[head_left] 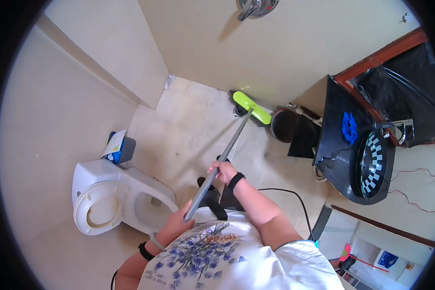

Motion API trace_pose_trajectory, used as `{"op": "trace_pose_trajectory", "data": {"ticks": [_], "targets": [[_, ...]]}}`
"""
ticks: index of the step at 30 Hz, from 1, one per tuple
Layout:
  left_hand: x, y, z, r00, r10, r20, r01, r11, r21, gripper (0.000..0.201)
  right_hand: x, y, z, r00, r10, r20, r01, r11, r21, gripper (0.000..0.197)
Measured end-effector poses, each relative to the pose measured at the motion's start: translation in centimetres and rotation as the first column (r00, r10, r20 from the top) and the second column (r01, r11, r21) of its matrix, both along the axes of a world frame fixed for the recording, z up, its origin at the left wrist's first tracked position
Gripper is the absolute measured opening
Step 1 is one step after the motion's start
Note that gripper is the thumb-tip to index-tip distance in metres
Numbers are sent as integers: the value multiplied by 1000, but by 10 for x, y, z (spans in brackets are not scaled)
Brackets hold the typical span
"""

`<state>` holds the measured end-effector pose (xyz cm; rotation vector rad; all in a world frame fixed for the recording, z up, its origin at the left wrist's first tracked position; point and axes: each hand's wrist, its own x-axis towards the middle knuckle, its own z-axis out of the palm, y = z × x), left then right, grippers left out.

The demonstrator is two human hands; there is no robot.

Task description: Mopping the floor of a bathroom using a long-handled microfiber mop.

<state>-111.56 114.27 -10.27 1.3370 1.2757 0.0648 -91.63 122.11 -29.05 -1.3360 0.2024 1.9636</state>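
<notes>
Both my hands are closed around the grey handle of a broom (235,137). Near its upper end, close to my body, is my left hand (179,218). Farther down the handle my right hand (222,172) grips it, a black band on its wrist. The broom's bright green head (251,107) with dark bristles rests on the pale tiled floor (181,123) by the far wall. Just beside the head is a round floor drain (238,112), partly covered by it. A dark round bin-like object (283,125) stands right of the head.
On my left stands a white toilet (145,200), with a grey bin (126,149) behind it. A black counter (340,164) holds a checkered basin (372,164) and a blue cloth (349,128) at right. A black cable (295,195) runs beside me. A shower valve (257,7) is on the far wall.
</notes>
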Motion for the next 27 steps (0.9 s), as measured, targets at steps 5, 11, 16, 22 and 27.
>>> {"op": "trace_pose_trajectory", "data": {"ticks": [5, 11, 16, 22, 27], "targets": [[-2, 22, -8, 989, -120, -84, 126, 990, 69, 58, 22, -2, -5, 999, -44, -20, 42, 996, -76, 6], [-14, 35, 25, 987, -145, -74, 155, 976, 156, 49, 5, -18, -1, 966, -183, -184, 163, 980, -117, 8], [-5, 33, 52, 898, -350, -266, 364, 931, 4, 47, -24, -39, -27, 931, -137, -338, 48, 964, -260, 9], [-22, 25, 48, 918, -268, -291, 287, 957, 26, 44, -35, -33, -16, 960, -51, -275, -26, 963, -268, 11], [-13, 43, 62, 963, 263, -58, -269, 954, -133, 34, -25, -12, -12, 943, -130, -306, 63, 973, -220, 17]]}}
